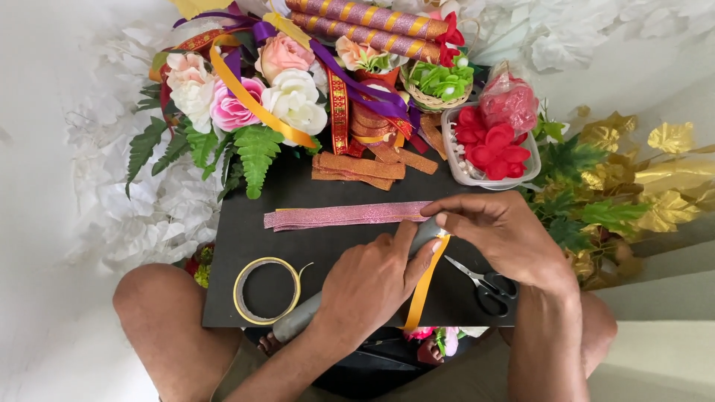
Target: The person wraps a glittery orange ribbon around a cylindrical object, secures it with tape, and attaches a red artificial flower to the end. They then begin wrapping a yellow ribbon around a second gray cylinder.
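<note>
My left hand (369,286) grips a grey tube (296,321) that lies slanted across a black board (231,246) on my lap. My right hand (503,231) pinches the tube's upper end, where an orange-yellow ribbon (422,286) meets it and hangs down over the board's front edge. A pink glitter strip (342,216) lies flat just beyond my hands. A roll of tape (267,290) rests to the left of my left hand. Black-handled scissors (484,286) lie under my right wrist.
Artificial flowers and fern leaves (238,112) crowd the board's far left. Orange glitter strips (357,167), striped wrapped tubes (365,22), a small basket (439,85) and a clear tray of red flowers (491,145) sit behind. Gold and green leaves (633,186) lie right.
</note>
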